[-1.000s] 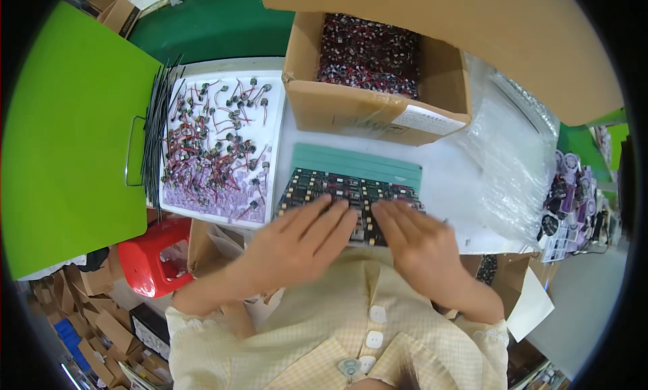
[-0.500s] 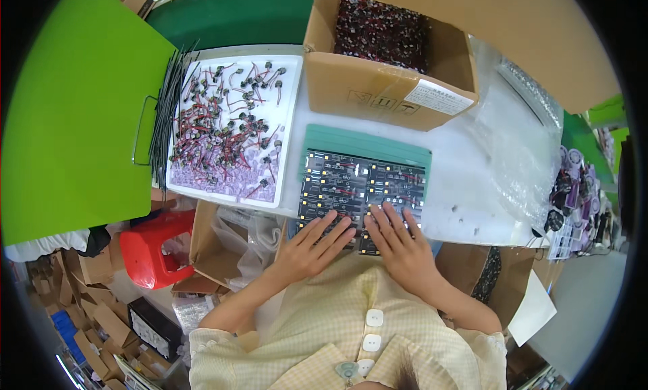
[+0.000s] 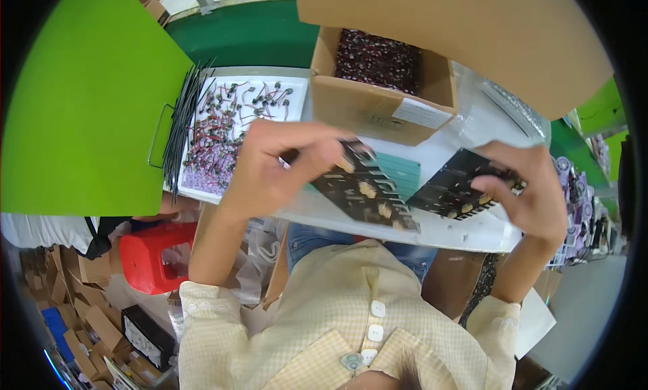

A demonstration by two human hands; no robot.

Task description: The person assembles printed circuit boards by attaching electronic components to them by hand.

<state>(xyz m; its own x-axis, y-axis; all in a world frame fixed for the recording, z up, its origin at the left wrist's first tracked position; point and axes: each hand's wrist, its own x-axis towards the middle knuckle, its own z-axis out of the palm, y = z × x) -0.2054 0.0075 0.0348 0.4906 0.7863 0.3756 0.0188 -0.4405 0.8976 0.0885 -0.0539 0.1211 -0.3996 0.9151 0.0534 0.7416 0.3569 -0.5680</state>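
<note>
- The left hand (image 3: 266, 171) pinches one black circuit-board panel (image 3: 361, 187) between thumb and fingers at its upper-left end; its long axis slants down and rightward.
- The right hand (image 3: 536, 191) grips a second black circuit-board panel (image 3: 455, 184) by its right side; this one reaches leftward from the fingers.
- The panels' near ends almost meet over the ridged teal mat (image 3: 403, 174); whether they touch cannot be told.
- Both are thin, flat and stiff-looking, dotted with pale components blurred by motion.
- Beyond stands a brown corrugated carton (image 3: 358, 106).
</note>
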